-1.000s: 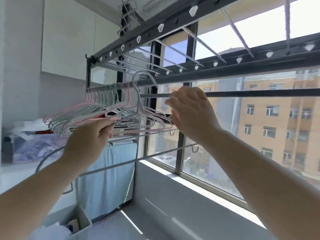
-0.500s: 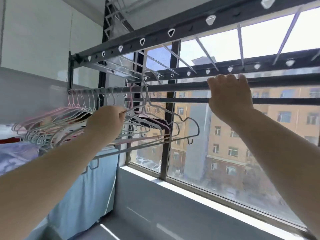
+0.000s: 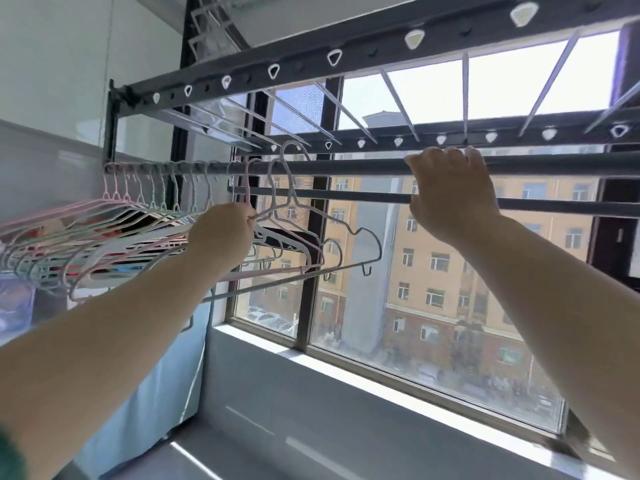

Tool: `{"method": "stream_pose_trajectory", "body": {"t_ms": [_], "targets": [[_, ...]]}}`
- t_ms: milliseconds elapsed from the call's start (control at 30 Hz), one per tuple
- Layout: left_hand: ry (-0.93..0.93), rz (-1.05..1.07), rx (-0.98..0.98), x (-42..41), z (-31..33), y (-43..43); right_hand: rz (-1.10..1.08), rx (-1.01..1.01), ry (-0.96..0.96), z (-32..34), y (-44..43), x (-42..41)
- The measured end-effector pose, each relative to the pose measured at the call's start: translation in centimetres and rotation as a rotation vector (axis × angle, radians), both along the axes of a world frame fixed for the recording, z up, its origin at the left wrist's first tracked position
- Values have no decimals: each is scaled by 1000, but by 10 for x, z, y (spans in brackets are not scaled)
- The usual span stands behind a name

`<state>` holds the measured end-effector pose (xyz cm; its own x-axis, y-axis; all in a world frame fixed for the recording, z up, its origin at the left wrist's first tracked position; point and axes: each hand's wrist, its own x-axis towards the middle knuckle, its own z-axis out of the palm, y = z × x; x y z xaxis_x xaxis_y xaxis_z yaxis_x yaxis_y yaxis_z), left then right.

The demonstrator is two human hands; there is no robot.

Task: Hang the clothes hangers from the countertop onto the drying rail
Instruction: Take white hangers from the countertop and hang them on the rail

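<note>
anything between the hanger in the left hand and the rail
Nothing visible. The left hand holds the hanger with its hook right at the rail, on a bare stretch between the hung hangers and the right hand gripping the rail.

The right hand (image 3: 450,199) was moved to the right, away from the hangers (image 3: 301,216), and was laid over the rail (image 3: 346,167) with its fingers curled on top. The left hand (image 3: 221,233) was brought up from under the hangers' arms to their necks, where the wire was pinched just below the hooks.
</note>
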<state>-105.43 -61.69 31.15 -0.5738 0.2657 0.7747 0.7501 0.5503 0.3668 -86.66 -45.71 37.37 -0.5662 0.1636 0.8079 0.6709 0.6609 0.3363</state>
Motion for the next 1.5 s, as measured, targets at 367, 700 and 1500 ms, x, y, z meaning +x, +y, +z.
{"method": "stream_pose_trajectory", "body": {"t_ms": [367, 700, 1500], "targets": [[26, 17, -79, 9, -13, 6, -10, -2, -20, -3, -3, 5], [26, -17, -68, 22, -10, 4, 32, -40, -35, -9, -7, 10], [-332, -998, 16, 272, -97, 190, -231, -328, -176, -113, 119, 242]]}}
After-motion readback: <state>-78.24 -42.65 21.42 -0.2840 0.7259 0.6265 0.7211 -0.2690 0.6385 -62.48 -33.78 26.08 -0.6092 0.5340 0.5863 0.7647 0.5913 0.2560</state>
